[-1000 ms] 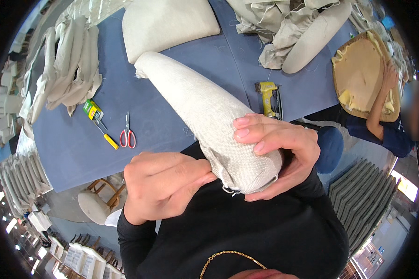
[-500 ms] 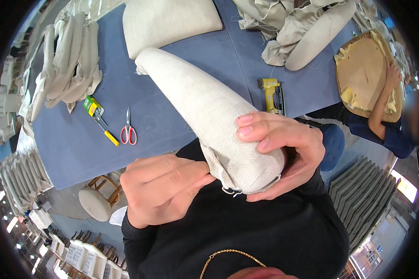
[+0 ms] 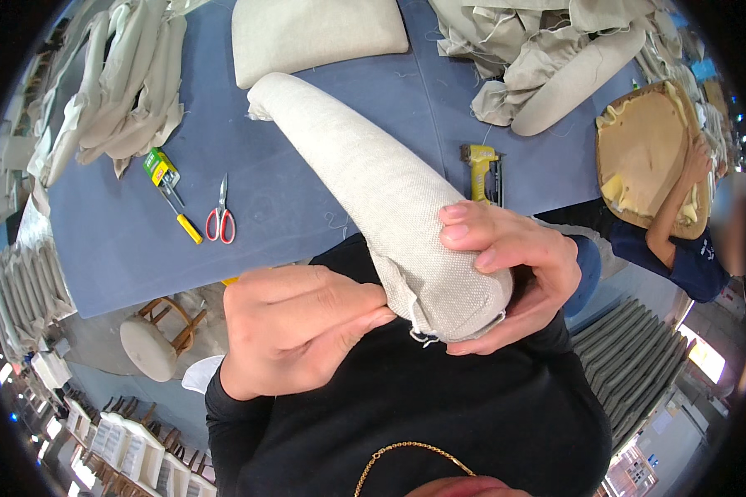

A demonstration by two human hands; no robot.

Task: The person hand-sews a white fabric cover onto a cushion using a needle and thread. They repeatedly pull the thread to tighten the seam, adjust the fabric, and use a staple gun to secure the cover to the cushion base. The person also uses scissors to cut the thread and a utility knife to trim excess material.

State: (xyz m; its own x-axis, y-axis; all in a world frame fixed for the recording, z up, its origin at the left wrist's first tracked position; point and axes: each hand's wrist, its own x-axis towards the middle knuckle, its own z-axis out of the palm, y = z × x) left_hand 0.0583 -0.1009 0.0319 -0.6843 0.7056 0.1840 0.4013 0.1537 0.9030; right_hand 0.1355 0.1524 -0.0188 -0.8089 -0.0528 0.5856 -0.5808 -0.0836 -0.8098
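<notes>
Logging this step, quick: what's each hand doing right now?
Left hand: closed, pinching fabric at the near end of the padded cushion.
Right hand: closed around that same end.

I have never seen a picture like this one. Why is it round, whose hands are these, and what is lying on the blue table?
The picture comes from a wide fisheye camera worn on a person's head, looking down. That is why it is round and straight edges bend. There is no machine here: the two bare hands belong to the wearer.

The right hand wraps around the near end of a long padded piece covered in beige fabric. The left hand pinches the fabric edge at that same end. The far end rests on the blue table.

On the table lie red-handled scissors, a yellow-handled tool, a yellow staple gun, a beige cushion and heaps of fabric covers. At the right, another person works on a foam-padded wooden panel.
</notes>
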